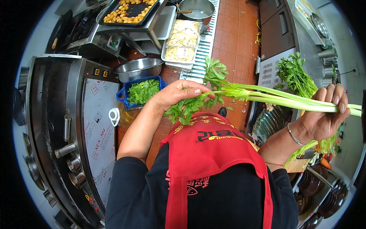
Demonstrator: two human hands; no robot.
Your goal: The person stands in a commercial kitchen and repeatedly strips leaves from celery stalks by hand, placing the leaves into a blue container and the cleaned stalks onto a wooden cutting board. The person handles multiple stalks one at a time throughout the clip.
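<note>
My right hand [328, 111] grips several long pale-green celery stalks [294, 103] near their lower end, at the right. The stalks stretch across in front of the red apron [217, 143] towards the left. There my left hand [183, 94] has its thumb and fingers around the thin leafy end, with celery leaves [186, 110] hanging below it and more leaves above. Left of that hand, a blue plastic basket [162, 81] holds loose green leaves [143, 91]. Another leafy celery bunch [296, 75] lies on the steel counter at the right.
A steel basin [138, 68] stands behind the basket. Packed pale food [181, 40] sits in trays over the floor drain grating [204, 54]. A steel oven-like unit [98, 123] flanks the left; a wooden board [296, 166] and a carrot [325, 163] are at the right.
</note>
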